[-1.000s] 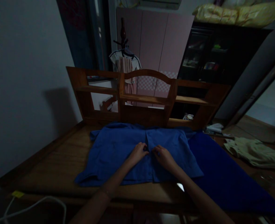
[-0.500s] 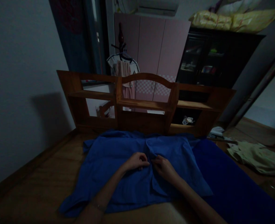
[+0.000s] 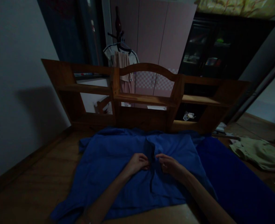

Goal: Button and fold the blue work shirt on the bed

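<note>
A blue shirt [image 3: 109, 161] lies spread on the wooden surface, its front opening running down the middle between my hands. My left hand [image 3: 138, 163] pinches the cloth at the left edge of that opening. On the other side, my right hand [image 3: 171, 165] has its thumb and forefinger closed on the opposite edge. Between them the front flap stands up a little and shows a dark fold. Any button under my fingertips is too small and dark to make out.
Beyond the shirt rises a wooden headboard [image 3: 146, 101] with open shelves. A darker blue cloth [image 3: 230, 180] lies to the right, with a pale green garment [image 3: 258, 154] past it. A wall [image 3: 18, 124] closes the left side. Behind stand a pink wardrobe [image 3: 151, 34] and a clothes rack [image 3: 118, 23].
My right hand has moved slightly right, and the shirt's front flap now lifts and gapes more between my hands. The view has tipped down and come closer.
</note>
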The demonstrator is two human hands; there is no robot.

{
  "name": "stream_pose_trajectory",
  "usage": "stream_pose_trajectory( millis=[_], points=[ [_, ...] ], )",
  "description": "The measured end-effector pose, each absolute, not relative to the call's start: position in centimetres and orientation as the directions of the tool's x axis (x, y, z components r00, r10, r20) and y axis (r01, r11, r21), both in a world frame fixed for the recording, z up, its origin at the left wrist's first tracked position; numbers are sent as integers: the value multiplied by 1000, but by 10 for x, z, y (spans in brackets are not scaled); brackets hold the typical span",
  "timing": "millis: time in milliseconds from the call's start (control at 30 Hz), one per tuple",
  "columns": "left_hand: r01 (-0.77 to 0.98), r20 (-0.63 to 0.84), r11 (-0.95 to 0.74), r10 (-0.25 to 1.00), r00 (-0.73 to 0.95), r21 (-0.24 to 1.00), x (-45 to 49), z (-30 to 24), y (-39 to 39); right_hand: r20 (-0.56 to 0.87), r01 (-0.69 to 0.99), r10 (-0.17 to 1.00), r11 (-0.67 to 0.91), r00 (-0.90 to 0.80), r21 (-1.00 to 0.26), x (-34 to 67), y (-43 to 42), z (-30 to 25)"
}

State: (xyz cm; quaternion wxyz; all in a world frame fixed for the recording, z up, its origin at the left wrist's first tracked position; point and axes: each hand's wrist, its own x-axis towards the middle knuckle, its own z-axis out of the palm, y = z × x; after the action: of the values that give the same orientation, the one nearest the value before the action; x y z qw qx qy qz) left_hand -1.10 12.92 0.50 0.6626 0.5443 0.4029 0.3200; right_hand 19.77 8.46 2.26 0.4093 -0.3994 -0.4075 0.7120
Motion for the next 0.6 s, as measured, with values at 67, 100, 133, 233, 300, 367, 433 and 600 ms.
stream_pose_trajectory(
  millis=[67, 100, 133, 233, 300, 367, 433, 600],
  points=[
    [31, -146, 149, 867, 477, 988, -11, 5, 128, -186, -221, 941, -253, -284, -942, 196, 85, 19],
    [53, -111, 98, 870, 480, 994, -11, 6, 127, -160, -172, 954, -207, -254, -963, 195, 84, 19],
    [89, -66, 26, 876, 479, 996, -11, 9, 125, -129, -108, 965, -157, -228, -982, 194, 83, 21],
    [243, 94, -228, 882, 462, 943, -10, 20, 117, 19, 110, 980, 42, -197, -993, 191, 77, 31],
    [306, 158, -329, 868, 471, 893, -9, 27, 112, 165, 246, 966, 212, -201, -946, 188, 73, 39],
    [318, 180, -363, 856, 484, 876, -8, 33, 109, 272, 346, 940, 330, -207, -878, 184, 70, 43],
    [315, 179, -364, 854, 488, 877, -8, 35, 107, 328, 411, 923, 383, -199, -827, 181, 68, 43],
    [265, 186, -341, 861, 474, 902, -6, 34, 106, 381, 471, 911, 408, -156, -782, 178, 69, 35]
  ],
)
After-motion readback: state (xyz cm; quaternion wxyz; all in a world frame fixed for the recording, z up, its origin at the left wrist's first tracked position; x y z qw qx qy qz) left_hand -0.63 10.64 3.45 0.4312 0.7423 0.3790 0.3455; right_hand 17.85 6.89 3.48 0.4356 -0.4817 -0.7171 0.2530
